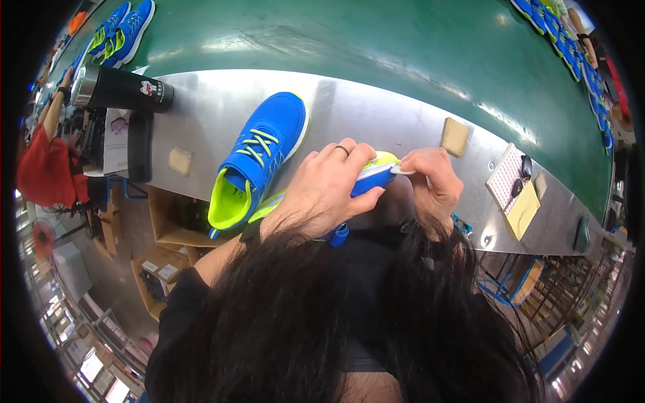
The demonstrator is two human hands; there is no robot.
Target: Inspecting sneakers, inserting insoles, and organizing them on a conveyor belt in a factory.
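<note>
My left hand (327, 187), with a ring on one finger, grips a blue sports shoe (371, 179) with a white and yellow-green sole, held sideways near my body. My right hand (435, 181) pinches a small white piece (402, 170) against the toe end of that shoe. A second blue shoe (259, 156) with yellow-green laces and lining lies on the metal table (349, 107) just left of my left hand. Long dark hair covers the lower part of the view and hides my forearms.
A black flask (121, 90) lies at the table's left end beside papers. Tan sponge pads (455, 136) (179, 161) sit on the metal. A notepad with yellow sheets (514, 191) is at right. Behind runs a green conveyor (376, 40) carrying blue shoes (124, 30). A person in red (44, 171) works at left.
</note>
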